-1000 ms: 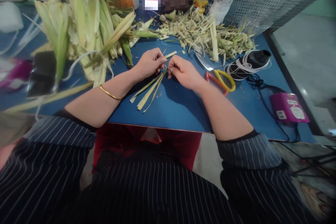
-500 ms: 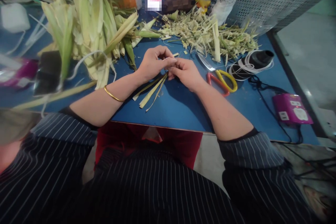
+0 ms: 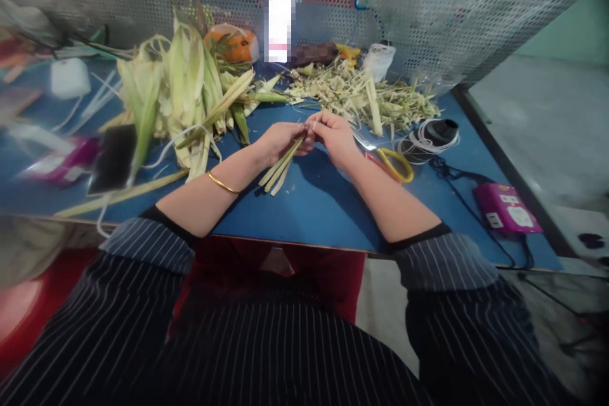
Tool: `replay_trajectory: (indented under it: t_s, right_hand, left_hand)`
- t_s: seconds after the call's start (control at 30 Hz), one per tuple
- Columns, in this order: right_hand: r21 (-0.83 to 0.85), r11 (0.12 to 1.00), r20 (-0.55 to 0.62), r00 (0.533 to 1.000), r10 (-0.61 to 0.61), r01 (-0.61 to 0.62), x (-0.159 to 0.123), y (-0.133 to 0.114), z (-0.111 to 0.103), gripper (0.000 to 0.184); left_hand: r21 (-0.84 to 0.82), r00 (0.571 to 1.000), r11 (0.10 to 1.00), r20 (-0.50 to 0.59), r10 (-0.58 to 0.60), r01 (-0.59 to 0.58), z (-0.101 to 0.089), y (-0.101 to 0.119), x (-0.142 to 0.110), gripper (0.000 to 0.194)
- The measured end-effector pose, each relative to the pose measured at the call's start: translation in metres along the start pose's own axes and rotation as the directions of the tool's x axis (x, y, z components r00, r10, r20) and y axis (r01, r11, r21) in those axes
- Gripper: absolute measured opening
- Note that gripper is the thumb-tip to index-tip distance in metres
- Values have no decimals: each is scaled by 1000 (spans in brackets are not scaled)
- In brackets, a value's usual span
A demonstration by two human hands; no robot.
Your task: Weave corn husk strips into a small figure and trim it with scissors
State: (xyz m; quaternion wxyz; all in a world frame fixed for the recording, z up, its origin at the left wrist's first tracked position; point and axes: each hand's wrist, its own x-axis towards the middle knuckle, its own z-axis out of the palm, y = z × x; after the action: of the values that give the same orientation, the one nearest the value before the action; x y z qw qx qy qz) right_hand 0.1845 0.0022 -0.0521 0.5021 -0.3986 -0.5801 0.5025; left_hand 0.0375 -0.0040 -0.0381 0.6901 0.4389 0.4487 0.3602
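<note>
Several pale strips in left hand; labels on purple box unreadable

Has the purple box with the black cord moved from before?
No. Against the cord-wrapped black cone, the purple box sits in the same place on the blue table; only the view shifted.

Two hands, at least three pale strips
One pair of scissors, one gold bangle, two husk heaps.
</note>
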Motion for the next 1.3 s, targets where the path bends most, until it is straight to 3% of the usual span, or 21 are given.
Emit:
replay_trajectory:
  t_s: [0.17,0.33,0.5,0.77,0.97,1.17,1.3]
  right_hand:
    - [77,997,45,999,27,-31,-6,6,-4,6]
    - [177,980,66,995,81,-91,-10,4,-5,20]
    - [168,982,37,996,84,-89,-11,2,-8,25]
    - [159,979,-19,991,132,-128,-14,-3,-7,22]
    - [163,978,-6,991,131,-128,-15,-8,-11,24]
    - [86,987,43,990,133,-137,-19,-14,-8,20]
    - [-73,996,117,992,52,-44,-25,-17,-1,18]
  left_hand:
    - [27,1000,1000,13,-10,10,-5,1,-8,15]
    - [81,999,996,-22,-29,31,-1,3,-14,12]
    - [169,996,985,-82,34,-19,3,2,-18,15]
    - [-36,999,999,-40,32,-33,-8,4,-10,8]
    - [-52,996,997,-60,61,-65,-9,11,-14,10]
    - [-3,991,994,-76,112,-113,-11,12,-13,10]
    - [42,986,990,-97,135,-131,-9,11,-16,11]
